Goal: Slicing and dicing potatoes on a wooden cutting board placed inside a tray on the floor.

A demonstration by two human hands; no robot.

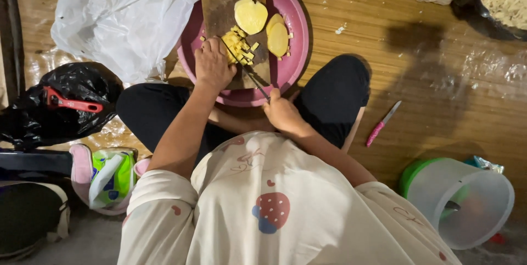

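Note:
A small wooden cutting board (219, 15) rests in a round pink tray (285, 7) on the floor in front of my crossed legs. On the board lies a heap of yellow potato cubes (237, 46) with a potato half (251, 15) behind it. More potato slices (278, 37) lie on the tray to the right. My left hand (212, 67) presses down on the cubes at the board's left. My right hand (281, 112) grips a knife (248, 70) whose blade lies across the cubes.
A white plastic bag (123, 15) lies at the far left, a black bag (49, 106) with a red peeler (71, 102) below it. A pink-handled knife (382, 123) lies on the wooden floor at right. A translucent tub (466, 202) stands near right.

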